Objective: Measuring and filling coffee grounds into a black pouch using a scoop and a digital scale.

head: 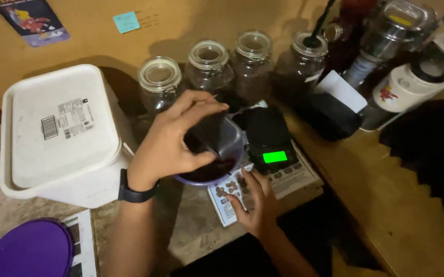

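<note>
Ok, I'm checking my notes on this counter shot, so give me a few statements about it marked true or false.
1. The left hand holds a dark scoop over the purple bowl. True.
2. The scale shows a red display. False: it glows green.
3. The right hand rests on a printed card beside the scale. True.
4. The white tub has its lid off. False: the lid is on.
5. Four glass jars stand behind the bowl. True.

Two bare forearms, one wristband

The left hand (168,141) has a slim black band strapped around its wrist; the right hand (252,202) wears nothing, and no sleeves reach either forearm.
</note>
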